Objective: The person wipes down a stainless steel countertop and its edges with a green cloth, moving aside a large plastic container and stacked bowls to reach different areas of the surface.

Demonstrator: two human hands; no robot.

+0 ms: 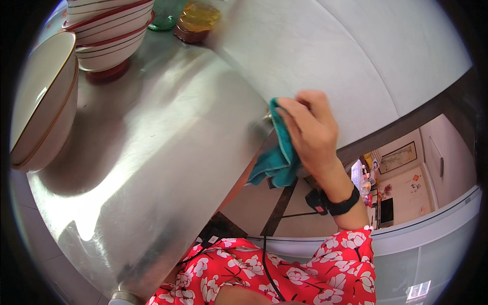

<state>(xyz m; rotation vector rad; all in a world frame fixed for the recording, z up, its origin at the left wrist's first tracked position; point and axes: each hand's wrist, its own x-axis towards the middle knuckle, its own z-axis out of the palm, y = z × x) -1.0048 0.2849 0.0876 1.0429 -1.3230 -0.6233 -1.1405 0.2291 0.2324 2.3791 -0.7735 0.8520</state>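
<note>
My right hand [310,126] is shut on a folded teal cloth [280,156]. The cloth hangs over the edge of a stainless steel tabletop [183,160] and partly hides a small metal knob or fitting [267,115]. Beyond the hand lies a broad white panel [343,65], which meets the steel edge. A black band [343,202] circles my right wrist. My left hand is out of view; a skin-coloured strip shows along the steel edge, but I cannot tell what it is.
Stacked striped bowls [110,38] and larger nested bowls [45,103] stand at the left. Behind them are a green glass vessel [166,15] and an amber block-like item [196,21]. A black cable [265,251] runs down my floral clothing. A doorway with a sliding-door track [427,228] lies at right.
</note>
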